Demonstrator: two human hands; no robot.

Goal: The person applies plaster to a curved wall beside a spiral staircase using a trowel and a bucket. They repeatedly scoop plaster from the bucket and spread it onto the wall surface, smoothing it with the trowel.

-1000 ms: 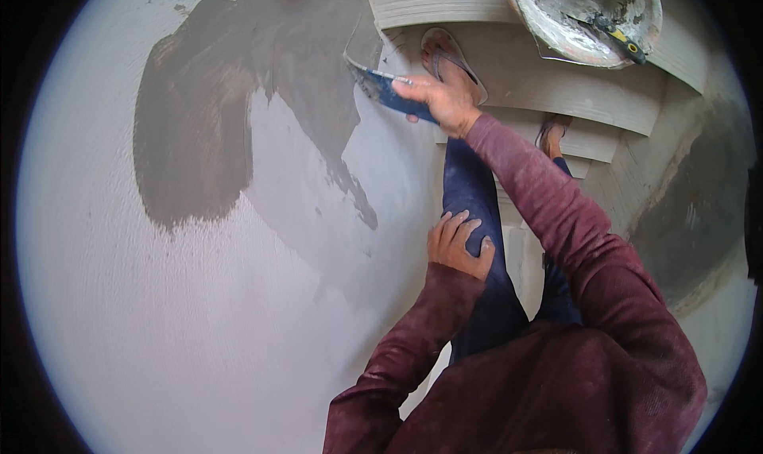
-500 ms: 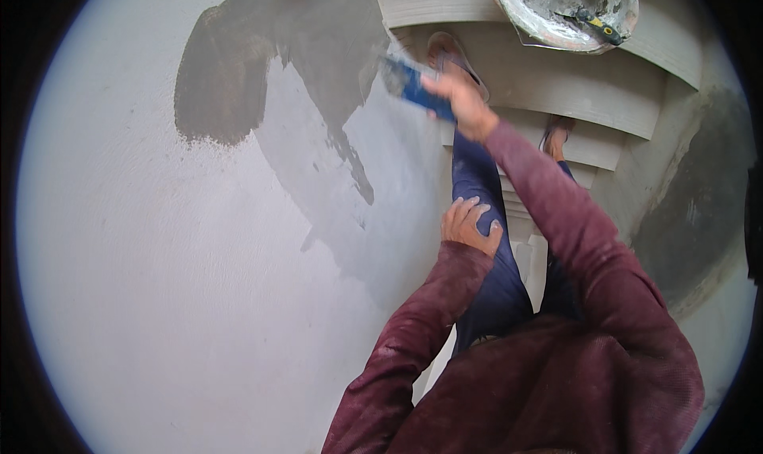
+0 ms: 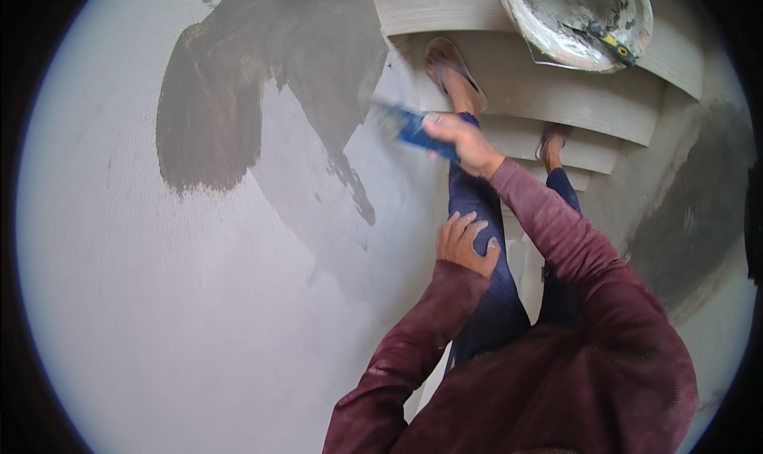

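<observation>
My right hand (image 3: pixel 470 145) grips a blue hand tool (image 3: pixel 425 136) with a greyish, motion-blurred edge; its exact kind does not show. The edge is close to the white wall (image 3: pixel 199 295), beside a large patch of dark grey wet plaster (image 3: pixel 211 96). Whether the tool touches the wall I cannot tell. A thin streak (image 3: pixel 350 185) of the same grey mix runs down from the patch. My left hand (image 3: pixel 467 243), dusted white, lies on my left leg with its fingers apart and holds nothing.
Curved pale steps (image 3: pixel 548 73) lie under my sandalled feet. At the top right stands a mix-crusted bucket (image 3: pixel 509 9), a black-and-yellow handled tool (image 3: pixel 616 47) across its rim. Another dark grey patch (image 3: pixel 687 216) covers the right-hand wall.
My right hand with the blue tool has come down, nearer to me, uncovering more of my left foot. The view has shifted slightly. My left hand stays on my leg.
</observation>
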